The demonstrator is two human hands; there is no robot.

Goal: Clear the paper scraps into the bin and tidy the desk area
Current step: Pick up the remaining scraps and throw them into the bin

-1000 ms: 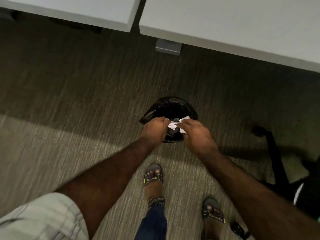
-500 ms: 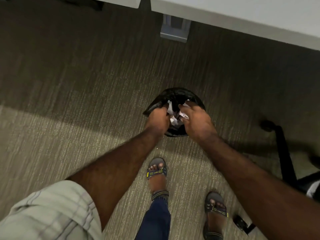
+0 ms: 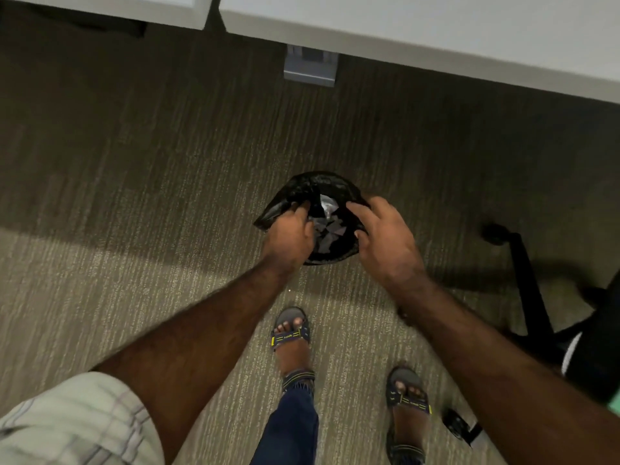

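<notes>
Looking down past a pale checked sleeve [image 3: 73, 421] at the lower left, I am seeing two sandalled feet [image 3: 291, 333] standing on ribbed grey-green carpet [image 3: 110, 297], the left foot set ahead of the right. Just beside the right foot, a small black object [image 3: 460, 424] is lying on the carpet; what it is I cannot tell.

Both bare forearms are reaching forward over a bin [image 3: 315, 186] lined with a black bag and standing on the carpet just ahead of the feet. My left hand [image 3: 291, 233] is hanging over the bin's left rim, fingers pointing down into the mouth; whether they are grasping the bag's edge or are released I cannot tell. My right hand [image 3: 385, 239] is hovering over the right rim with fingers spread and relaxed, holding nothing.

Between the hands, paper scraps [image 3: 327, 223] are lying inside the bin, pale against the dark liner, with one brighter piece toward the far side.

At the right, the black legs of a wheeled chair [image 3: 533, 290] are crossing the carpet. Beyond the bin, a grey desk foot [image 3: 309, 69] is resting on the floor, and above it two white desks [image 3: 419, 31] are running across the top edge, a narrow gap between them.
</notes>
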